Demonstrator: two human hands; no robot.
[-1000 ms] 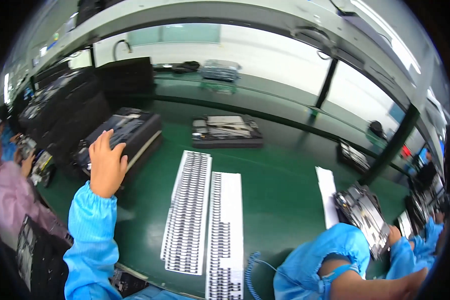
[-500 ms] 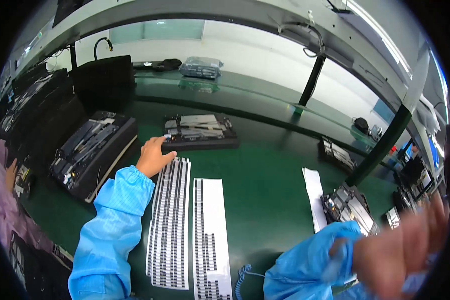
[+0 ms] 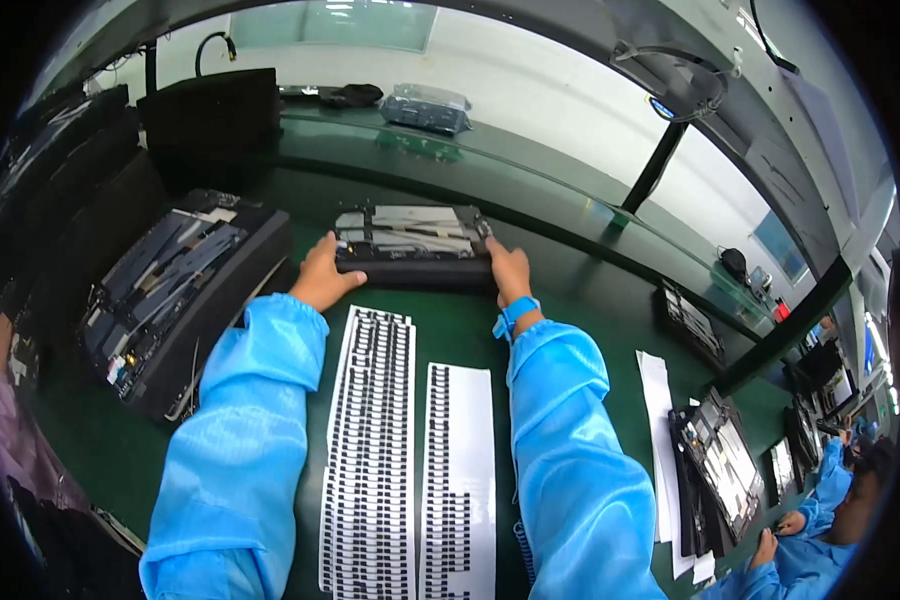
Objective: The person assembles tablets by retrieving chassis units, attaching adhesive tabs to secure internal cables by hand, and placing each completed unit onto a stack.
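Note:
A black foam tray (image 3: 420, 274) holding a flat electronic assembly (image 3: 407, 222) with silver-grey panels lies at the middle of the green bench. At its left end, my left hand (image 3: 325, 277) grips the side, thumb along the front. My right hand (image 3: 510, 272) grips the opposite end, with a blue band (image 3: 515, 312) round that wrist. Closer to me, between my blue-sleeved forearms, lie two white sheets: a wide one (image 3: 370, 440) with columns of small black stickers, and a narrower one (image 3: 478, 430) partly bare.
A larger black foam tray (image 3: 255, 270) with similar assemblies stands at the left. On the right are white papers (image 3: 658, 420), another assembly (image 3: 725, 455) and a slanted dark post (image 3: 780, 335). Co-workers sit at both sides; one's hand (image 3: 792, 522) shows at lower right.
My right hand has come from the lower right to the tray's right end. My left hand has settled on the left end. The view has shifted slightly.

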